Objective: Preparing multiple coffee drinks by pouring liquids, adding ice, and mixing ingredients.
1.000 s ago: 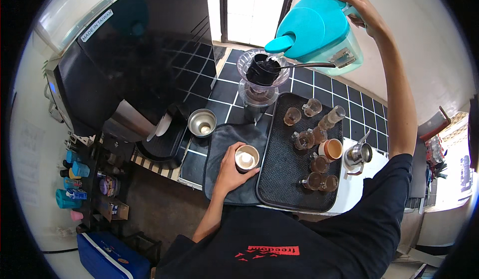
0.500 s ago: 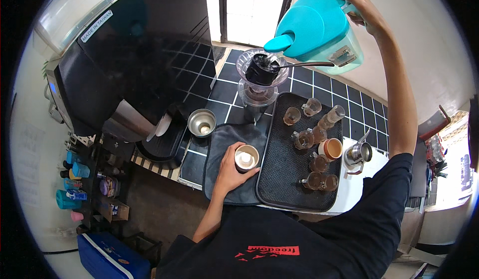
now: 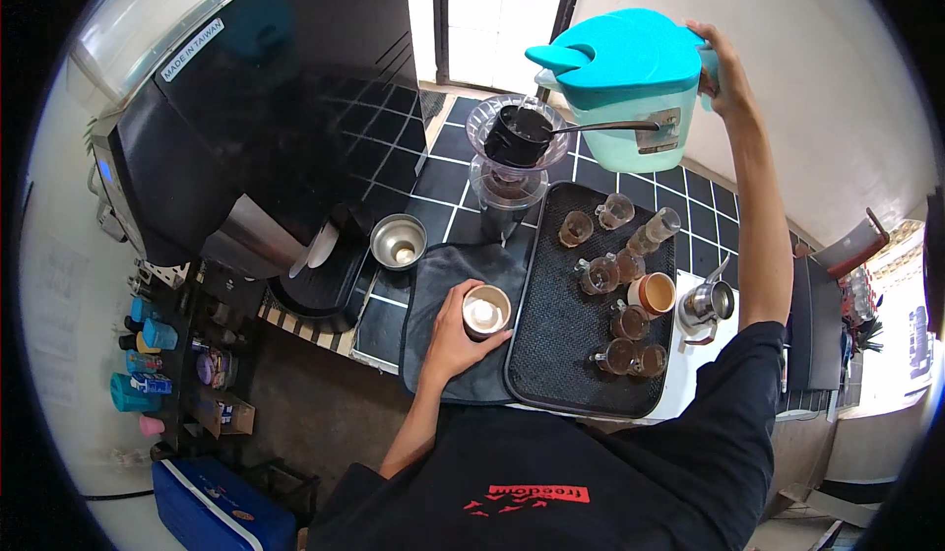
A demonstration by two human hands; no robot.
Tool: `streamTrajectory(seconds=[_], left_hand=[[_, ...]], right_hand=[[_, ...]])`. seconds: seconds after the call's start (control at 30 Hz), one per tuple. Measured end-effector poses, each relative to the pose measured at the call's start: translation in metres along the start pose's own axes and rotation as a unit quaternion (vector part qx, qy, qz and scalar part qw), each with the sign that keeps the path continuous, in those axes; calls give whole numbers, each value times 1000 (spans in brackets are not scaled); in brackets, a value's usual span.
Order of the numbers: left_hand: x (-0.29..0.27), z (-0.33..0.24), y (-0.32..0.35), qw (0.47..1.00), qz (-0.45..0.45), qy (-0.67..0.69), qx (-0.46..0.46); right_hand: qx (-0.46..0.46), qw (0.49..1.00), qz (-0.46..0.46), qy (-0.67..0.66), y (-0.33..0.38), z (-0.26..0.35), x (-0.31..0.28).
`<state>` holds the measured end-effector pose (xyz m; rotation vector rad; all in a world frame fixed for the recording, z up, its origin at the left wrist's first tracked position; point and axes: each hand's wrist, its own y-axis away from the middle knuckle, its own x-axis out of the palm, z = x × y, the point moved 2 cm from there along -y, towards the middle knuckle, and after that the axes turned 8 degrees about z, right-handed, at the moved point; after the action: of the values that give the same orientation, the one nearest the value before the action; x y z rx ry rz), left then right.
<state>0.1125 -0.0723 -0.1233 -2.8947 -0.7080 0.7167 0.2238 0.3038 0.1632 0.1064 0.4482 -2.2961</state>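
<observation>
My left hand (image 3: pixel 455 339) is wrapped round a small cup (image 3: pixel 486 313) with a pale patch inside, held over a dark grey cloth (image 3: pixel 433 300). Up at the right, my right hand (image 3: pixel 724 68) grips the handle of a water pitcher (image 3: pixel 635 88) with a turquoise lid and translucent body. Its spout side is close above a black cup (image 3: pixel 515 139) that sits in a clear ribbed dripper (image 3: pixel 479 118). A long dark spoon-like handle (image 3: pixel 602 127) reaches from that cup across the front of the pitcher. Whether water still runs is hard to tell.
A black tray (image 3: pixel 551 354) carries several glass mugs and an orange-brown cup (image 3: pixel 653 294). Right of it stands a metal moka-type pot (image 3: pixel 707 303). A steel bowl (image 3: pixel 398 243) lies left of the cloth, beside a large black machine (image 3: pixel 285 88).
The pitcher has tipped back toward level, its spout end rising from the black cup and its handle end sinking. My right hand has come down with it; my left hand stays put.
</observation>
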Motion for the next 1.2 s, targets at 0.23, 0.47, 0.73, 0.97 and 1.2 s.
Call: streamTrajectory(seconds=[0.23, 0.47, 0.73, 0.97, 1.2], left_hand=[[0, -3, 3, 1000, -10, -7, -4], [0, -7, 3, 999, -31, 15, -7], [8, -8, 3, 998, -63, -12, 13], [16, -26, 3, 995, -87, -51, 23], [27, -33, -2, 985, -133, -108, 25]], right_hand=[[-10, 989, -92, -114, 35, -18, -2], [-58, 967, -196, -154, 73, -6, -42], [-94, 893, -415, -148, 182, 38, -109], [-108, 795, -591, -83, 298, 48, -145], [-56, 777, -621, -84, 431, -29, -228]])
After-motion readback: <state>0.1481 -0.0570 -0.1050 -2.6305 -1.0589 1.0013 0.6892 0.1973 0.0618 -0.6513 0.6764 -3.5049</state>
